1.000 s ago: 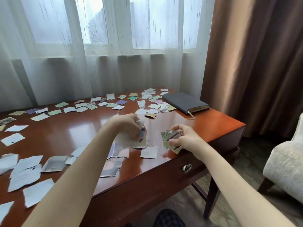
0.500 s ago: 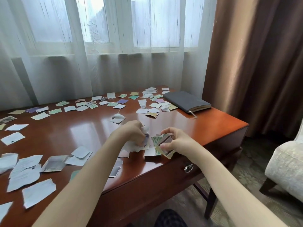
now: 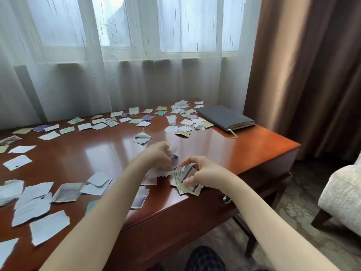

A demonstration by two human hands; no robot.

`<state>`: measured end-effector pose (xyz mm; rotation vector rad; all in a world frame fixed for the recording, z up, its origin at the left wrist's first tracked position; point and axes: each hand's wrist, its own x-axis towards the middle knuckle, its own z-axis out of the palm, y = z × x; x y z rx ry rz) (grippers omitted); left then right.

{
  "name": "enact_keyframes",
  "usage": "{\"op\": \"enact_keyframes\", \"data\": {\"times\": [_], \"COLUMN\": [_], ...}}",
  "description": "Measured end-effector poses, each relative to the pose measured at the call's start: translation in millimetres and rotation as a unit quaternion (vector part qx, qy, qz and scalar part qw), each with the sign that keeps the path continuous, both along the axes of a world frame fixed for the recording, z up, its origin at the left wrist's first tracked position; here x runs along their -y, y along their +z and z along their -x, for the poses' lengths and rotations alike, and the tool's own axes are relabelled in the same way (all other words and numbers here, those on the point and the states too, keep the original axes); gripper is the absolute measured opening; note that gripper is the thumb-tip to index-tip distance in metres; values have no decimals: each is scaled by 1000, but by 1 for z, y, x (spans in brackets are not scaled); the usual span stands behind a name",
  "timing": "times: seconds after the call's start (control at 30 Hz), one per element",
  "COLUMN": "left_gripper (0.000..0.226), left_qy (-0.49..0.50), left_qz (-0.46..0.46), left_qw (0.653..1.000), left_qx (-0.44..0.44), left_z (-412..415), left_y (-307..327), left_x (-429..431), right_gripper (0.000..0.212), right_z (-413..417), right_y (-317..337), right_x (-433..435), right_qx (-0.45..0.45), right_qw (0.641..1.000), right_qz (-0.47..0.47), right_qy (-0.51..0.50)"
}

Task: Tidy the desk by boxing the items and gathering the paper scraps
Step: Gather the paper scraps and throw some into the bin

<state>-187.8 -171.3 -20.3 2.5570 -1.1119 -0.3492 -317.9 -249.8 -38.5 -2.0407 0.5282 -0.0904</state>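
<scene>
Head view: the left hand is clenched round a crumpled wad of paper. Just beside it, the right hand pinches a small stack of patterned pieces between thumb and fingers, right at the near edge of the bench. Many loose scraps lie flat all over the bench, and a grey notebook sits at the far right corner. No box is in view.

The stack looks fanned and unevenly held, so passing it to the already full left hand could shed pieces over the edge onto the floor. The glossy top probably makes flat scraps hard to lift, and a sweeping arm could push the near ones off.

No writing or brand can be read. The scraps show only patterns and colour, and the notebook cover is plain.
</scene>
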Motion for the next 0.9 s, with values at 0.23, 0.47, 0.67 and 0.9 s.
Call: {"op": "enact_keyframes", "data": {"times": [0.23,0.47,0.67,0.9], "left_gripper": [26,36,16,34], "left_qy": [-6,-9,-32,-23], "left_qz": [14,16,65,177], "left_qw": [1000,1000,996,968], "left_qx": [-15,-17,-51,-178], "left_z": [-2,-8,-9,-6], "left_y": [-1,-5,-1,0], "left_x": [0,-4,-7,-4], "right_gripper": [52,50,30,23], "right_z": [-6,-6,1,26], "right_y": [1,6,8,-1], "right_x": [-5,-8,-5,19], "right_qx": [-48,-101,-105,47], "right_qw": [992,977,977,995], "right_qz": [113,190,187,-58], "right_qy": [-2,5,-2,-68]}}
